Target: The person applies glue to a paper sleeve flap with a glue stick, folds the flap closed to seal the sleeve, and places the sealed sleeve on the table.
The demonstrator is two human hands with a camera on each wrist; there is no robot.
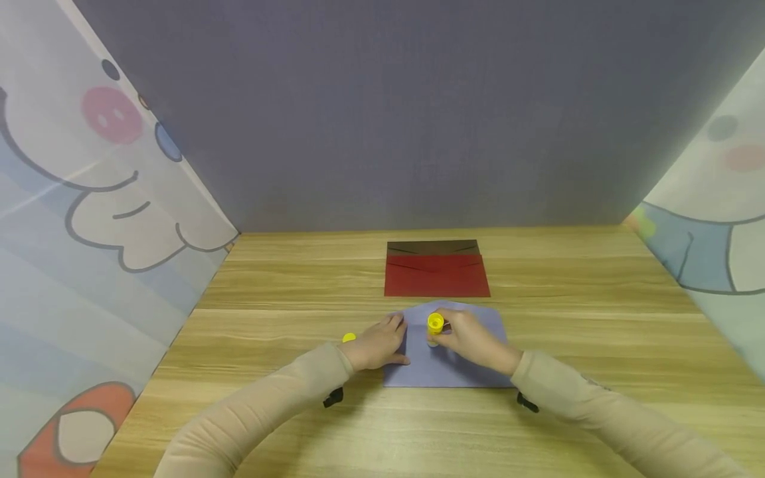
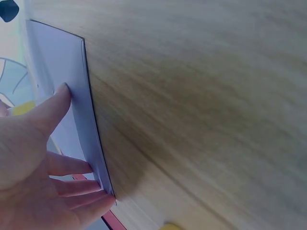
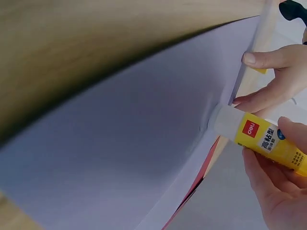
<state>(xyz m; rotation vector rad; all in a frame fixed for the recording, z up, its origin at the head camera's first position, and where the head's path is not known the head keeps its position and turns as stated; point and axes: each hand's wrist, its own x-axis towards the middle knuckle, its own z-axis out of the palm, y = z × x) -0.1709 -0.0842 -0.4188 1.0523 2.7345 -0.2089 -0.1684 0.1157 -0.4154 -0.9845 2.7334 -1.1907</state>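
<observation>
A purple envelope lies on the table with its flap spread toward the far side. My left hand rests on its left edge, fingers fairly straight and spread, thumb nearer me. In my right hand I grip a yellow glue stick between thumb and fingers. The glue stick's white end touches the envelope near the flap fold, as the right wrist view shows. A round yellow cap sits on the table beside my left wrist.
Beyond the purple envelope lies a red envelope, partly over a dark envelope. A grey panel rises at the table's far edge. Printed cartoon sheets stand at both sides of the wooden table.
</observation>
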